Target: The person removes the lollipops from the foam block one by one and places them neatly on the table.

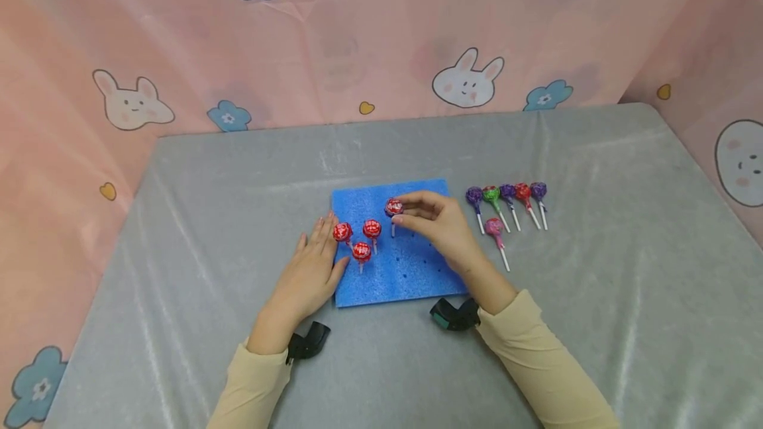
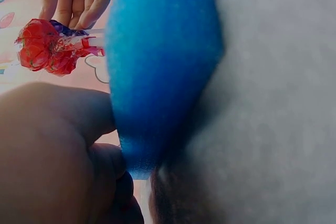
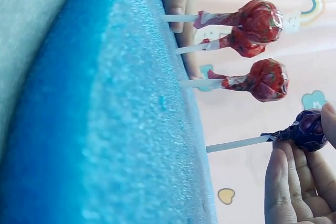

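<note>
My right hand (image 1: pixel 446 229) pinches the wrapped head of a dark purple lollipop (image 3: pixel 308 130) between thumb and fingers. Its white stick stands upright at the blue foam board (image 1: pixel 381 286), near the far side. Three lollipops with red wrappers, a left one (image 1: pixel 342 232), a right one (image 1: pixel 372 228) and a nearer one (image 1: pixel 361 252), stand with their sticks in the board's left part. Along the left edge of the board lies my left hand (image 1: pixel 306 273), fingers extended and thumb over the near part of that edge.
Right of the board, a row of purple, green and red lollipops (image 1: pixel 507 192) lies on the grey table (image 1: pixel 614 270), with a pink lollipop (image 1: pixel 494 227) nearer. Small dark holes dot the board's right part. Behind hangs a pink curtain (image 1: pixel 369 38).
</note>
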The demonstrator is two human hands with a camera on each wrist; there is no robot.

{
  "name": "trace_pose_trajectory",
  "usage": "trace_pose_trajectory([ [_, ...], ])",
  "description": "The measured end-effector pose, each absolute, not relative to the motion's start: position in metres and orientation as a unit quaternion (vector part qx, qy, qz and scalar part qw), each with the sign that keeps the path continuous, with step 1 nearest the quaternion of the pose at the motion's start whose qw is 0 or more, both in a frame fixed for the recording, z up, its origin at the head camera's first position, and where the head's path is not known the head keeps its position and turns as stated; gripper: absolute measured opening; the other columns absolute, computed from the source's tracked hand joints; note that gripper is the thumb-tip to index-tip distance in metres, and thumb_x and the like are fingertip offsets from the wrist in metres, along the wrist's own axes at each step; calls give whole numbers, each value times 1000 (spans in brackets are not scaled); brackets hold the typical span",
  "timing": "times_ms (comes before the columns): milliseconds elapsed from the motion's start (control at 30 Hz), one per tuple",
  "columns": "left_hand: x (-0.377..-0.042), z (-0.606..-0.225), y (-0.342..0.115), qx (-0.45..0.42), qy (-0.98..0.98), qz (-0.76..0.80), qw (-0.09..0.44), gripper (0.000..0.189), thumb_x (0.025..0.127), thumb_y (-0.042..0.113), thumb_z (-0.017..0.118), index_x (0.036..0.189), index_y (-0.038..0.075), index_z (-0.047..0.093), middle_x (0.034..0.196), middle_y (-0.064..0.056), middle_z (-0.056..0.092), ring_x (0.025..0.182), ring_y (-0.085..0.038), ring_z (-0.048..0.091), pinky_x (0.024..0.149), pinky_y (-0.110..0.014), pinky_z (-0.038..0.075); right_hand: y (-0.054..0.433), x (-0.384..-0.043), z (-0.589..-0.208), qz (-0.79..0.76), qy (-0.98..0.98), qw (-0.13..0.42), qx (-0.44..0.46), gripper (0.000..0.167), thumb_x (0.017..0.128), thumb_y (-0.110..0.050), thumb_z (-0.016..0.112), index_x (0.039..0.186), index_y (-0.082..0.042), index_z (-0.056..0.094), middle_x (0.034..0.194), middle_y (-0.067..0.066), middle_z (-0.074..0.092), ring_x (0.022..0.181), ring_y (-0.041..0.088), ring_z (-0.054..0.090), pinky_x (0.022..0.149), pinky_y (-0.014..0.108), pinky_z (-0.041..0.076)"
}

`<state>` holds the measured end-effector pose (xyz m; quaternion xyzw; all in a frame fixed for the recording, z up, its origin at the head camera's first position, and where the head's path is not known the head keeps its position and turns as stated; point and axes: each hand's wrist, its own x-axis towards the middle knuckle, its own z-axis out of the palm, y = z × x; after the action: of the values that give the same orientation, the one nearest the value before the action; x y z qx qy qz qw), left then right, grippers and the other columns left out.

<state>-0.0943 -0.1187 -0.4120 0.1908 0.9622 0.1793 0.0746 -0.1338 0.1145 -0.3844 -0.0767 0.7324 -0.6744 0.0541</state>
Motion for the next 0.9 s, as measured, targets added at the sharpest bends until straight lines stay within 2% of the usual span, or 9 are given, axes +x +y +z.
trace_pose_trajectory([
  [300, -95, -413, -119, 194, 961, 181, 72, 63, 100, 30, 43, 147, -5, 20, 156, -15, 9, 143, -30, 8, 113, -51, 10, 122, -134, -377, -679, 730, 52, -57, 31, 82, -2, 72, 111, 7, 64, 97, 8, 69, 86, 10, 67, 77, 25, 52],
  [700, -95, -416, -120, 195, 962, 181, 66, 62, 100, 30, 44, 146, -6, 23, 155, -16, 9, 143, -30, 8, 112, -52, 11, 137, -132, -369, -699, 713, 36, -48, 30, 83, 1, 69, 110, 11, 62, 91, -4, 69, 85, 11, 66, 79, 24, 52],
  [900, -95, -416, -120, 197, 961, 181, 65, 63, 100, 30, 43, 147, -5, 21, 156, -15, 9, 143, -30, 8, 112, -52, 11, 146, -133, -364, -717, 695, 17, -47, 23, 82, 4, 69, 104, 6, 66, 86, -4, 70, 81, 11, 66, 76, 24, 53],
])
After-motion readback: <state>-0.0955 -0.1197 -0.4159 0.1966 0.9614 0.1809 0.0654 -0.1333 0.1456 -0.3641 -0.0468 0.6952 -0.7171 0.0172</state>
